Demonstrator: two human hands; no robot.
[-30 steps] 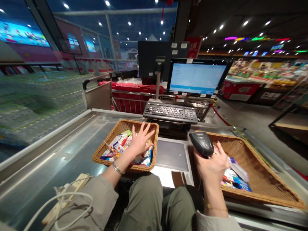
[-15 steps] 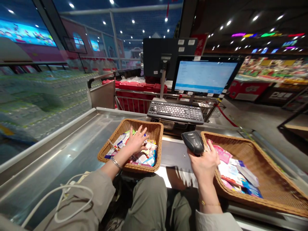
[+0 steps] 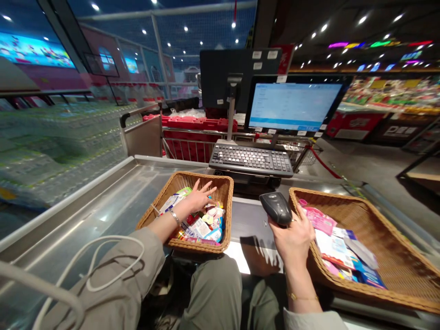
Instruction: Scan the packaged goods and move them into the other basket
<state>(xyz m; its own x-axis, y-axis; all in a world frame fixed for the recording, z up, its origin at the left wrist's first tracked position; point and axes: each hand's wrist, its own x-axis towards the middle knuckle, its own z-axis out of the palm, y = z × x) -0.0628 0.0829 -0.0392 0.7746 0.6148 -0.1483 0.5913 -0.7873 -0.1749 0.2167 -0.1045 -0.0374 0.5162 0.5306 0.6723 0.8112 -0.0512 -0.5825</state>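
My left hand [image 3: 197,198] reaches into a wicker basket [image 3: 158,208] on the left, fingers spread over several small colourful packets [image 3: 206,224]. It rests on the packets and grips none of them that I can see. My right hand [image 3: 292,233] is closed round the handle of a black barcode scanner [image 3: 275,207], held up between the two baskets. A second wicker basket [image 3: 395,256] on the right holds several flat packets [image 3: 330,243], pink and blue among them.
A keyboard [image 3: 250,159] and a lit screen [image 3: 292,107] stand behind the baskets on the steel checkout counter [image 3: 103,206]. A flat scanner plate [image 3: 249,215] lies between the baskets. A white cable [image 3: 103,270] loops over my left sleeve. Red crates [image 3: 192,126] sit beyond.
My left hand has sunk lower into the left basket and shifted toward its back. The right hand with the scanner has dropped slightly. The view has shifted a little.
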